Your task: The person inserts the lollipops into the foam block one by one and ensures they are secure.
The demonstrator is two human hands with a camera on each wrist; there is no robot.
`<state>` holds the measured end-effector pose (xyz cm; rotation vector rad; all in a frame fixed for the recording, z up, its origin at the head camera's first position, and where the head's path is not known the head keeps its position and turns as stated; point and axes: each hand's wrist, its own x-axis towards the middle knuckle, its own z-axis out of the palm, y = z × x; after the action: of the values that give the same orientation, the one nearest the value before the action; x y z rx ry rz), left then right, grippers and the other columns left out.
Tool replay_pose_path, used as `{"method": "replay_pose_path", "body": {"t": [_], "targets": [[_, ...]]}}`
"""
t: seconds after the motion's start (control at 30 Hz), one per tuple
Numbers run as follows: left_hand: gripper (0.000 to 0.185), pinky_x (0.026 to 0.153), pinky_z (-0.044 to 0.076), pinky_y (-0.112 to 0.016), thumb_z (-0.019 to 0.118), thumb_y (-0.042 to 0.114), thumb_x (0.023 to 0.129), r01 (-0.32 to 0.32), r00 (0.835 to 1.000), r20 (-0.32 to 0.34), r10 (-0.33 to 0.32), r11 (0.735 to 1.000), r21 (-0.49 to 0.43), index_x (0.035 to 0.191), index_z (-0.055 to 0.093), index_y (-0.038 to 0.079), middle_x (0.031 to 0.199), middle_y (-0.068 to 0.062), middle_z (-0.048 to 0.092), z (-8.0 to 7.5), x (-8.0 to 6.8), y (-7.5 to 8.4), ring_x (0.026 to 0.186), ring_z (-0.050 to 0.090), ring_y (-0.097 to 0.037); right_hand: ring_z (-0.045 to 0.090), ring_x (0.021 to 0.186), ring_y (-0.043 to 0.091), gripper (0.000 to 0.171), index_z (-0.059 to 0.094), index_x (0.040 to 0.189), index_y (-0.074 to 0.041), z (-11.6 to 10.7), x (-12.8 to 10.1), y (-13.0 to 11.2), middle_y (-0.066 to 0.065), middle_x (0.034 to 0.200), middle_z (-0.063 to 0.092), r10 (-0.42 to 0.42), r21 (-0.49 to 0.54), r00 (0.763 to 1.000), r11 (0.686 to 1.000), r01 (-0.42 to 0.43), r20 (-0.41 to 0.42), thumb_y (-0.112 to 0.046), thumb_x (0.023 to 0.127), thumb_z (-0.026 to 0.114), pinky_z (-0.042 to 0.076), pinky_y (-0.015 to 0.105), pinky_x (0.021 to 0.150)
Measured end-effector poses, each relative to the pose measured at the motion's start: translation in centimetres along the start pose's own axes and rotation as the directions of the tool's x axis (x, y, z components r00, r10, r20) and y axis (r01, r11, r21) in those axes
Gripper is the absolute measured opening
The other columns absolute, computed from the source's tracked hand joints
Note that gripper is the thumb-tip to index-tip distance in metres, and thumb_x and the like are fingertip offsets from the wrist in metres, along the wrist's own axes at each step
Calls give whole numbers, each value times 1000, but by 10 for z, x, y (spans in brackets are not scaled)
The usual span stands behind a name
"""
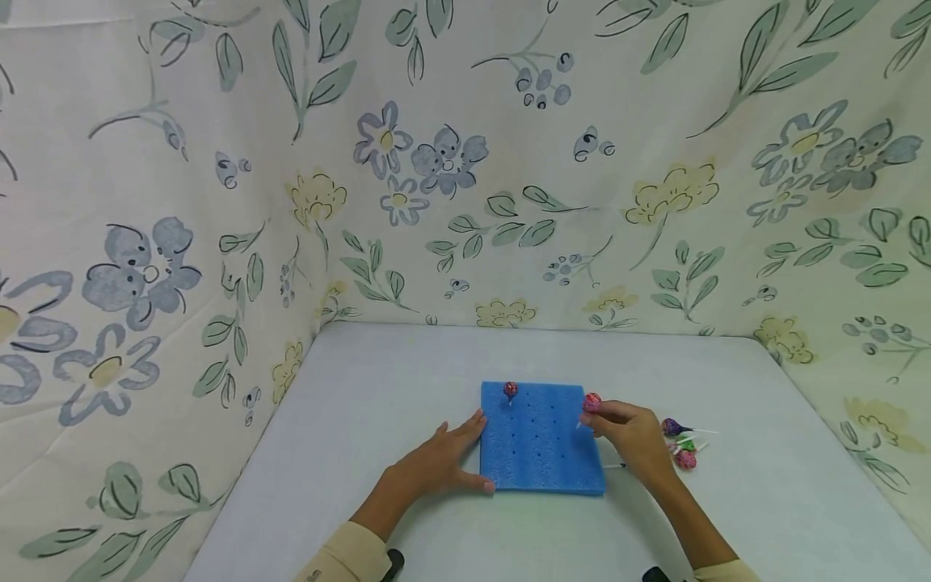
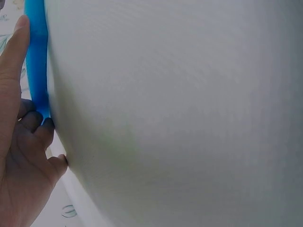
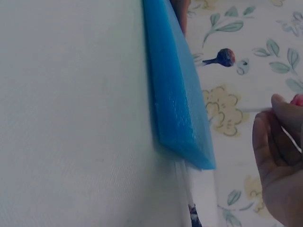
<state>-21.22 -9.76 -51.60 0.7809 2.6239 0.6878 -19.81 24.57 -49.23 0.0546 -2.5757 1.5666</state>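
1. Foam block (image 1: pixel 541 440) — blue, square, flat on the white table (image 1: pixel 378 380), near the table's middle. Its top carries rows of small dark holes. Seen edge-on in both wrist views (image 2: pixel 37 56) (image 3: pixel 177 90).

2. Left hand (image 1: pixel 440 465) — lies flat on the table against the block's left edge, fingers straight and close together, thumb along the block's near left corner. It presses the side of the foam; nothing is pinched. The left wrist view shows the fingertips (image 2: pixel 19 28) touching the blue edge.

3. Right hand (image 1: pixel 633 436) — at the block's right edge, near its far right corner. Thumb and forefinger pinch the white stick of a pink lollipop (image 1: pixel 592 402), head uppermost, just above the foam's corner. The right wrist view shows curled fingers (image 3: pixel 272 142) closed on the stick, with the pink head only just in frame (image 3: pixel 298 99).

4. Planted lollipop (image 1: pixel 511 390) — red head, standing upright in a hole in the far row, left of centre. Also visible in the right wrist view (image 3: pixel 226 56).

5. Loose lollipops (image 1: pixel 680 444) — a small heap on the table just right of the right hand: one purple, one green-wrapped, one pink.

6. Backdrop (image 1: pixel 465 162) — floral cloth, blue and yellow flowers with green leaves, rising on three sides of the table.

7. Sleeves (image 1: pixel 349 558) — beige cuffs on both forearms, at the lower edge.
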Motion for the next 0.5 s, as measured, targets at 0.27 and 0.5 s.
{"method": "replay_pose_path", "body": {"t": [0.27,0.5], "targets": [[114,133,14,-57,78,66,87,10,1000,3,-10,1000,-13,170,21,11,179,-2,15,-2,-1,2,164,21,-23,78,95,25,31,81,112,-2,22,9,-5,8,105,81,-34,69,998,997,30,54,-31,98,79,63,23,80],[114,133,15,-56,77,66,87,9,1000,6,-9,1000,-2,170,22,11,179,-1,15,-2,-1,2,163,22,-22,79,97,23,33,82,113,-3,41,17,-11,9,108,81,0,94,996,996,-8,84,-32,97,80,64,24,82]]}}
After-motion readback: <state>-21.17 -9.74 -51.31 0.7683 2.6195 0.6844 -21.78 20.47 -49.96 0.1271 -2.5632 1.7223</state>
